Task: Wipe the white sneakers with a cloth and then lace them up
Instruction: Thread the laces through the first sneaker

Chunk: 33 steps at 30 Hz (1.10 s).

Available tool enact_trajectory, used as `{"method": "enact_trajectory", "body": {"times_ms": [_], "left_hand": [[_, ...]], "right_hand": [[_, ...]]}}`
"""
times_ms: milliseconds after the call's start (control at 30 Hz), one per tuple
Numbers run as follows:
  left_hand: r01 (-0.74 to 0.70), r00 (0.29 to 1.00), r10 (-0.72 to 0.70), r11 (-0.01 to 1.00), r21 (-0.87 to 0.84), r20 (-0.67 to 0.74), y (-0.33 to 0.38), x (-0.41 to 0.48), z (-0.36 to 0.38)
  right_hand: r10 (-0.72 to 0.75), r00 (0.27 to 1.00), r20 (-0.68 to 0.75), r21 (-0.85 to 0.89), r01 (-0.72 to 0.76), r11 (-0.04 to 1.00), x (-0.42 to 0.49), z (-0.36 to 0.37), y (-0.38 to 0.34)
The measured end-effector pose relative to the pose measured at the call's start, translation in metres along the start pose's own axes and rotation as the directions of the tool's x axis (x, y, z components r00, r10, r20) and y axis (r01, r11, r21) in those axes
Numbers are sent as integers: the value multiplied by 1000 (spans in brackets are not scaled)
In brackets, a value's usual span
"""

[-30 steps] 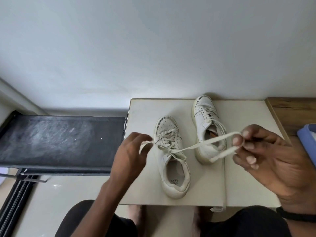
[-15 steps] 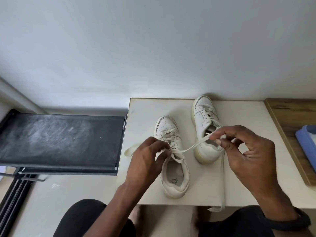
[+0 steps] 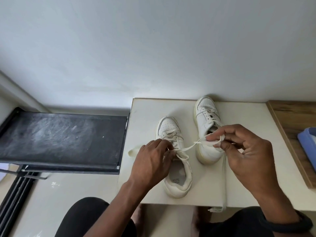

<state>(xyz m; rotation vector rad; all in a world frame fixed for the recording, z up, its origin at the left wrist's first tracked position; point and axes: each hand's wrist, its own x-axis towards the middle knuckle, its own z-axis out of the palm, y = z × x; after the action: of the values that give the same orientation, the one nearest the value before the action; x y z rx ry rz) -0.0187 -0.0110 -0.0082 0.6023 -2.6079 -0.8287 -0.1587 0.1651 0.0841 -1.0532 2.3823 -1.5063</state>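
Plain pale wall [image 3: 153, 48] is seen behind a light desk [image 3: 248, 177], on which both white sneakers are stood with toes turned to the wall, so that the eyelets are presented to the person. The nearer sneaker [image 3: 178, 183] is set to the left of the farther sneaker [image 3: 206, 120], apart from it. A lace [image 3: 188, 148] is drawn taut between the hands. By the left hand [image 3: 151, 161] it is pinched with curled fingers at the upper eyelets of the nearer sneaker, seemingly so that the crossing is kept from slipping; its free end is left lying on the desk further left. By the right hand [image 3: 246, 151] the other end is pinched between thumb and fingers, folded into what looks like a loop, above the heel of the farther sneaker. Lacing of the nearer sneaker is judged nearly done, with a bow being formed. A second lace [image 3: 224, 182] is trailed from the farther sneaker over the desk's front edge. No cloth can be made out. A black rack [image 3: 63, 139] is placed to the left
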Motion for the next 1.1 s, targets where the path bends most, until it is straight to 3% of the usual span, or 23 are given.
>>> {"method": "enact_trajectory", "body": {"times_ms": [133, 267, 333, 433, 500, 567, 667, 700, 767, 833, 933, 1000, 1100], "left_hand": [[-26, 999, 24, 998, 58, 34, 3, -1, -1], [15, 999, -10, 994, 112, -43, 9, -2, 3], [34, 996, -27, 995, 91, -83, 11, -3, 6], [84, 991, -81, 996, 27, -109, 13, -3, 8], [105, 989, -103, 994, 12, -104, 14, -3, 9], [116, 990, -118, 993, -33, -79, 12, -2, 8], [144, 989, -143, 969, -198, 21, 1, 1, 1], [150, 989, -141, 957, -247, 52, -2, 2, -1], [156, 987, -139, 946, -284, 80, -8, 3, -5], [183, 983, -167, 938, -295, 80, -10, 3, -7], [237, 971, -219, 912, -333, 92, -11, 5, -7], [282, 959, -254, 889, -361, 124, -11, 5, -6], [321, 946, -276, 867, -380, 170, -12, 7, -5]], "right_hand": [[-145, 980, -138, -229, 110, 967, -3, 2, 6], [-183, 978, -97, -456, 120, 882, 1, 2, 15], [-149, 988, -33, -485, 114, 867, 1, 5, 15], [-24, 994, 106, -105, 35, 994, -2, 12, 9], [113, 966, 231, 206, -162, 965, -4, 19, 2], [261, 909, 325, 393, -380, 837, -9, 27, -4], [451, 740, 500, 494, -671, 553, -11, 35, -6], [469, 690, 550, 497, -723, 481, -11, 36, -6], [477, 654, 587, 486, -756, 439, -9, 36, -3], [487, 671, 560, 457, -740, 494, -10, 38, 1], [475, 760, 443, 295, -624, 723, -11, 44, 7], [403, 840, 365, 71, -456, 887, -11, 50, 11], [248, 940, 236, -177, -210, 962, -12, 63, 16]]}}
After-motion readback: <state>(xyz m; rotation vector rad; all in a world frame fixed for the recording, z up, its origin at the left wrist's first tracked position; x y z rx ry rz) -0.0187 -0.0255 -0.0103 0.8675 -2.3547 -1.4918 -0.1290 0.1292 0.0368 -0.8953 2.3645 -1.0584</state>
